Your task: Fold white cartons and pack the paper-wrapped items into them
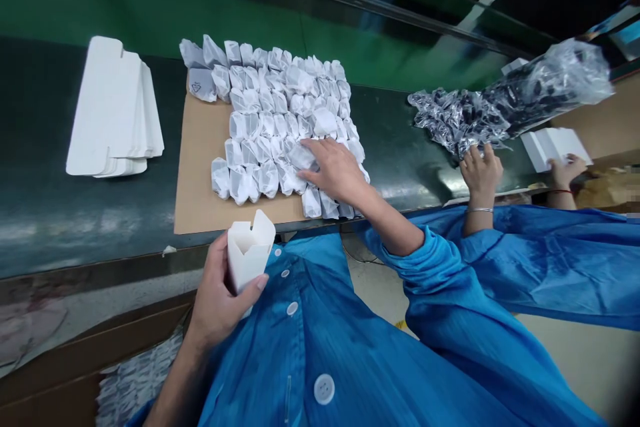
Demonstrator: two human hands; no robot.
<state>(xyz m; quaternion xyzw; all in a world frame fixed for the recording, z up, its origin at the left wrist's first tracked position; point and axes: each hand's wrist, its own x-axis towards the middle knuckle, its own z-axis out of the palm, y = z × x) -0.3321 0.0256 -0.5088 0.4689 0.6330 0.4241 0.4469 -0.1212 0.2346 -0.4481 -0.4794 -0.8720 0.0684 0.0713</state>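
My left hand (220, 293) is closed around a small white carton (250, 253), in front of the bench edge. The carton's top flaps stand open and its inside looks hollow; its lower end is partly hidden by my fingers. Over the bench, my right hand (335, 170) has thumb and fingers on either side of a white wrapped packet (301, 157). Rows of similar packets (267, 177) in thin translucent white wrapping lie around it on a brown cardboard sheet (200, 167). What is inside the wrapping cannot be made out.
Flat white cartons (113, 113) lie stacked on the dark green bench (35, 147) at left. To the right, a co-worker's hand (483, 173) touches dark items in clear plastic (460, 117); the other hand (567, 170) is at white boxes (555, 147). Below left, a cardboard box (50, 387) holds more packets.
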